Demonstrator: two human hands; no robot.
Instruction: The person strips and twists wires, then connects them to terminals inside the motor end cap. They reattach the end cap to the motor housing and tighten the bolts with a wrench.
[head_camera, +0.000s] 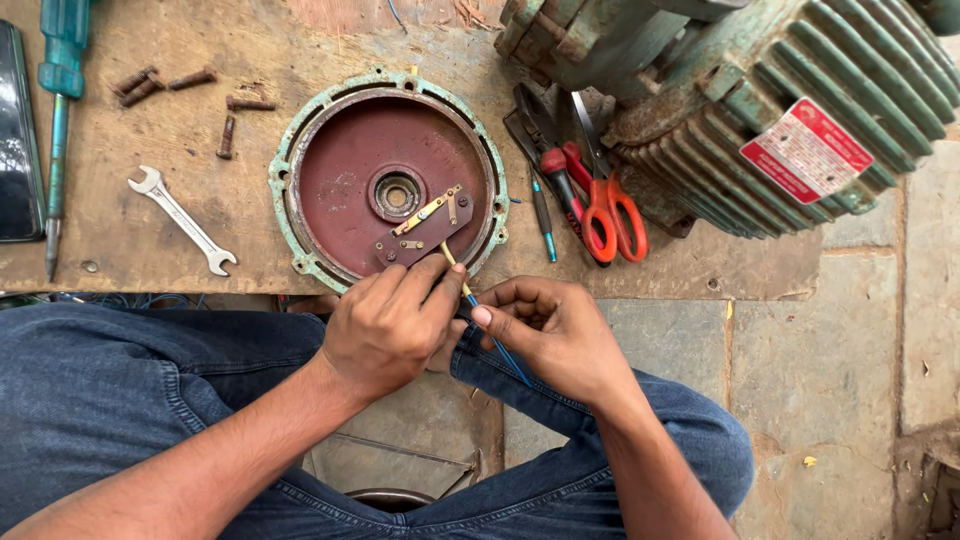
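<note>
Wire (497, 348), thin, blue w/ a yellowish upper stretch: 1 of it, held between both hands just below the round end cover (389, 180). Long axis runs diagonal, upper end pointing up-left toward the dark bracket (423, 232) on the cover, lower end pointing down-right past the right palm, over the jeans (120, 390).

Counts: 1 end cover, red-brown inside w/ green rim, flat on the wooden board (250, 50). 1 bracket w/ brass strips on it. 1 green ribbed motor body (760, 100) at top right. 1 spanner (183, 220) left of the cover. 5 rusty bolts (190, 95) above it, as far as I can count. 1 teal-handled screwdriver (58, 120) at far left, 1 dark flat device (15, 130) at the edge beside it. 1 pr scissors w/ red-orange handles (605, 205), 1 pr red-handled pliers (555, 160), 1 small dark pen-like tool (542, 215), all btwn cover and motor.

Left hand (385, 325): fingers curled nearly closed, thumb and forefinger pinching the wire near its upper end, close to the cover rim. Right hand (555, 330): loosely curled, fingertips pressed on the wire lower down, thumb nail facing up. Hands touch each other at the pinch.
</note>
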